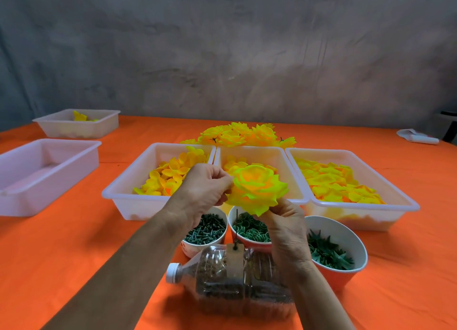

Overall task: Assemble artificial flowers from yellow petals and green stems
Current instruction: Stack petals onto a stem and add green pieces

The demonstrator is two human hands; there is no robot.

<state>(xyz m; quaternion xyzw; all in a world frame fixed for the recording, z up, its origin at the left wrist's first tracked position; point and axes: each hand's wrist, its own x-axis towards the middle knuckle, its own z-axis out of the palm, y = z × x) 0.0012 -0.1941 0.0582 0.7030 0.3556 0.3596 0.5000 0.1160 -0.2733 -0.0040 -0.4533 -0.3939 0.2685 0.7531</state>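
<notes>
Flower: a layered yellow flower (257,187) is up in the air between both hands, above the near bowls and in front of the middle tray.
Risk: I'd say the petal layers could slip or splay if the pinch loosens, since only fingertips hold the stack; whether a stem is in yet is hidden under the bloom.
Spike: a thin upright spike (237,227) stands on the bottle (235,280) just below; a careless drop could snag petals there.
Left hand: left hand (204,190) has fingers curled, pinching the flower's left edge.
Right hand: right hand (284,227) grips from underneath, fingers closed on the base.
Bowls: three bowls of green parts sit near, stems (206,229) on the left, rings (251,227) in the middle, leafy bits (329,253) on the right.
Trays: three petal trays (128,193) behind, side by side.
Pile: finished flowers (237,134) lie farther back.
</notes>
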